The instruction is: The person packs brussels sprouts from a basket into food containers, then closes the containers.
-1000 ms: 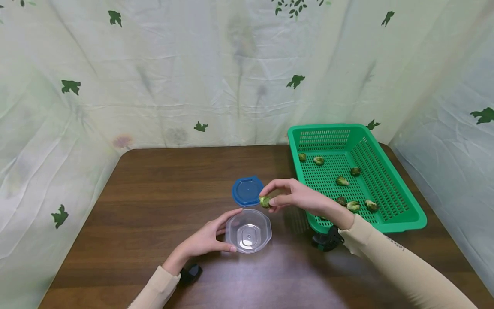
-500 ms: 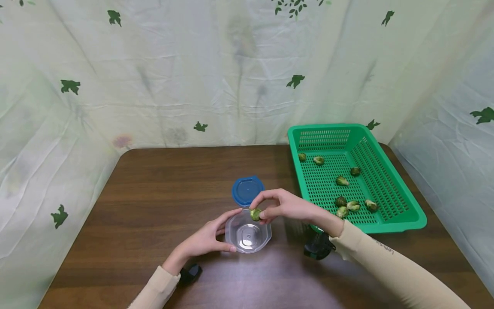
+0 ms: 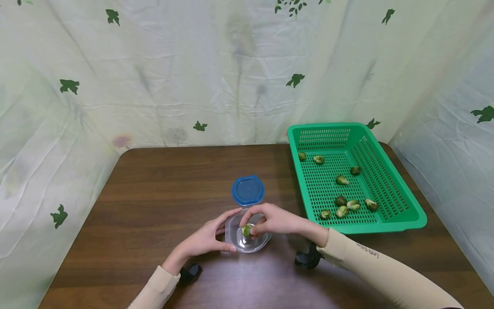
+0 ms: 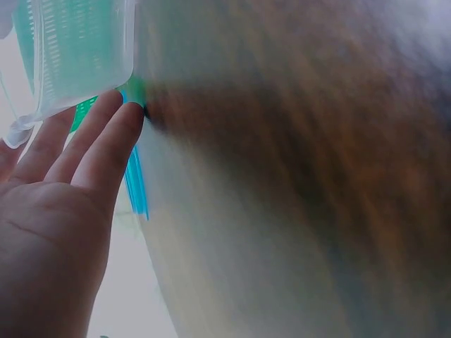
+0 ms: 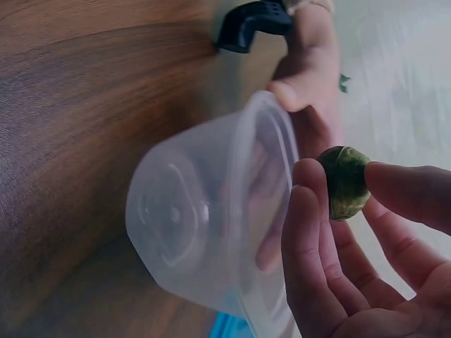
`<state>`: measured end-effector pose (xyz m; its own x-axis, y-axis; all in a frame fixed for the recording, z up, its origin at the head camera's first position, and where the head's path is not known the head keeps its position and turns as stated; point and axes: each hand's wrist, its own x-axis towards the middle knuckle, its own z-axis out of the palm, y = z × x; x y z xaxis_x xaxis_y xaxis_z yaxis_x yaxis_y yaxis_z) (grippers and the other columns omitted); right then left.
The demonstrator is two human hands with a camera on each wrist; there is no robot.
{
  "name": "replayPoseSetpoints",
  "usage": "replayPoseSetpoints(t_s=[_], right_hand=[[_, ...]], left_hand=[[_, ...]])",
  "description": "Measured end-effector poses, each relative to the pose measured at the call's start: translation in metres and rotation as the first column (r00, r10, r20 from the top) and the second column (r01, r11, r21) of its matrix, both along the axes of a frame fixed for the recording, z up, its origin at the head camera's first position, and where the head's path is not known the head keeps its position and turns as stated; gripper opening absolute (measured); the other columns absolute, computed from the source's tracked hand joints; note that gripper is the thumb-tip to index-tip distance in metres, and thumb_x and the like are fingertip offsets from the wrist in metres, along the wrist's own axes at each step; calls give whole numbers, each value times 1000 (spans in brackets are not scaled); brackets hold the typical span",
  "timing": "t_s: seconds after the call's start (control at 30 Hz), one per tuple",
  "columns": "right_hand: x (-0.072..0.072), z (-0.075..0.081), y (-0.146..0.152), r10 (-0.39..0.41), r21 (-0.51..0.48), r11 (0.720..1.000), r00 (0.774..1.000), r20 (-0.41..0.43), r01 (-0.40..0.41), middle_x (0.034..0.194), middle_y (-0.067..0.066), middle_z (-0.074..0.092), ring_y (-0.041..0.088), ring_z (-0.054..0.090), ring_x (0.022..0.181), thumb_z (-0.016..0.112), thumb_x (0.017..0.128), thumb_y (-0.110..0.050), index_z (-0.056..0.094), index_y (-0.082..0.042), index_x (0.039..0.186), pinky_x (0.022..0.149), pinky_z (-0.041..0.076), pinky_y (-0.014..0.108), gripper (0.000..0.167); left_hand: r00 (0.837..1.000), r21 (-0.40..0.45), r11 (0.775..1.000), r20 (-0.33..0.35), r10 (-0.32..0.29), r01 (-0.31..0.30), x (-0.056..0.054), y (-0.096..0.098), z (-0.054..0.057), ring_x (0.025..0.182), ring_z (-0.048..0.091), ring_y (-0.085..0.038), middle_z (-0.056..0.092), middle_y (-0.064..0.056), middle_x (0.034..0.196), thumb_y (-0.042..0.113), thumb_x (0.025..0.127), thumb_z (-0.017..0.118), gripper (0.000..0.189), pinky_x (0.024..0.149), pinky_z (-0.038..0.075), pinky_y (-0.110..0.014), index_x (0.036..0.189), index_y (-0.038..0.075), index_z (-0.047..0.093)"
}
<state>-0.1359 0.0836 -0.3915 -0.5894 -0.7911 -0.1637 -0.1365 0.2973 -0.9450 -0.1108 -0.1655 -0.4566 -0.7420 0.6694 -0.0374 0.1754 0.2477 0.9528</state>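
A Brussels sprout (image 3: 245, 231) is pinched between the thumb and fingertips of my right hand (image 3: 275, 219), over the opening of a clear plastic container (image 5: 176, 211). In the right wrist view the sprout (image 5: 345, 184) hangs just outside the rim plane, and no sprout shows inside the container. My left hand (image 3: 210, 238) holds the container from its left side, thumb at the near rim and fingers along the far side. The left wrist view has the fingers (image 4: 109, 151) extended against the container wall (image 4: 84, 63). Behind it lies a blue lid (image 3: 248, 190), flat on the table.
A green perforated basket (image 3: 401, 184) stands at the right of the brown wooden table (image 3: 166, 184), with several Brussels sprouts (image 3: 341, 180) scattered on its floor. A pale curtain with leaf patterns (image 3: 173, 77) hangs behind the table.
My right hand has moved left and toward me, carrying the sprout from beside the lid to over the container. My left hand and the container have stayed in place.
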Motion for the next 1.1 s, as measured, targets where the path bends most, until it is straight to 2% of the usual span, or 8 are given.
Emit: replayPoseSetpoints(t_s=[0.07,0.27,0.43,0.57,0.8,0.97,1.1], right_hand=[[2,-3,-4,5,33,999,999,-35,-3,100,-1,63,24,67,72,65,87,0,67,-8,104,68,52,24,19],[5,-14,-14,34,106,994,988,-150,-18,102,-4,57,8,58,62,65,83,3,69,-11,99,61,49,20,22],[5,-16,-19,55,156,987,978,-201,-23,99,-2,57,7,55,58,64,82,5,69,-11,98,56,47,19,23],[5,-15,-20,43,169,986,980,-194,-10,94,4,61,10,62,62,63,82,7,68,-7,98,58,51,20,21],[3,-8,-13,-8,140,990,985,-175,33,73,3,66,18,65,65,59,86,6,68,-1,101,61,54,25,18],[1,-3,-4,-48,80,995,991,-124,58,82,13,68,29,68,71,59,87,5,66,0,102,66,57,39,17],[0,4,3,-72,32,997,994,-79,75,95,16,67,34,68,78,57,89,4,65,1,105,70,57,43,18]], left_hand=[[1000,0,1000,4,0,0,0,0,0,131,41,-19,29,-3,152,19,79,81,89,103,39,-31,150,23,27],[1000,13,1000,9,-7,7,0,0,-2,130,43,-19,32,-4,150,18,79,80,90,101,41,-31,150,24,26],[1000,17,1000,-1,-11,11,0,0,-3,132,39,-18,32,-3,151,18,79,80,90,103,39,-32,151,24,26],[1000,14,1000,-8,-12,12,0,0,-3,132,40,-18,32,-3,150,19,80,80,89,103,39,-32,151,23,26],[1000,0,1000,-12,-1,1,-1,0,-3,132,40,-18,32,-3,150,20,79,80,89,104,38,-32,150,25,27],[1000,-3,1000,-17,3,-3,-1,0,-3,133,38,-18,31,0,151,20,79,81,90,105,37,-33,150,23,27],[1000,2,1000,-14,1,-1,-1,1,-3,132,40,-19,32,-1,151,19,78,81,90,104,37,-32,150,21,27]])
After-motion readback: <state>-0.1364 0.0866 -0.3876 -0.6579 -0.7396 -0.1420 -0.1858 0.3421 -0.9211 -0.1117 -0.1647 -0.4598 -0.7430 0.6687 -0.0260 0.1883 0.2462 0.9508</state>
